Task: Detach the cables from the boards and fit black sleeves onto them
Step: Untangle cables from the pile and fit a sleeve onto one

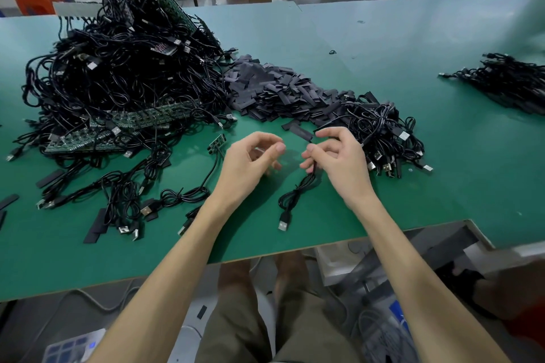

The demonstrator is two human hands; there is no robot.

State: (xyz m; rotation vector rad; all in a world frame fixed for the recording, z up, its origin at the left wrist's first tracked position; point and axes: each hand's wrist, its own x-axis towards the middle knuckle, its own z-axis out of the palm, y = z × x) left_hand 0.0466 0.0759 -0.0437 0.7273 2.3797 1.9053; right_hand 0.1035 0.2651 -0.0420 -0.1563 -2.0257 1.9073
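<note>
My right hand (339, 162) is shut on a black USB cable (295, 194) near its top end, where a black sleeve (302, 132) sticks out past my fingers. The cable hangs in a loop down to its USB plug (283, 222) on the table. My left hand (250, 162) hovers just left of it, fingers curled and apart, holding nothing I can see. A big tangle of cables and green boards (118, 79) lies at the left. A heap of loose black sleeves (274, 91) sits in the middle.
A pile of sleeved cables (386, 132) lies right of my hands, and another cable bundle (507, 79) at the far right. A small board with its cable (217, 143) and loose cables (124, 200) lie at the front left. The green table's front edge (265, 256) runs under my forearms.
</note>
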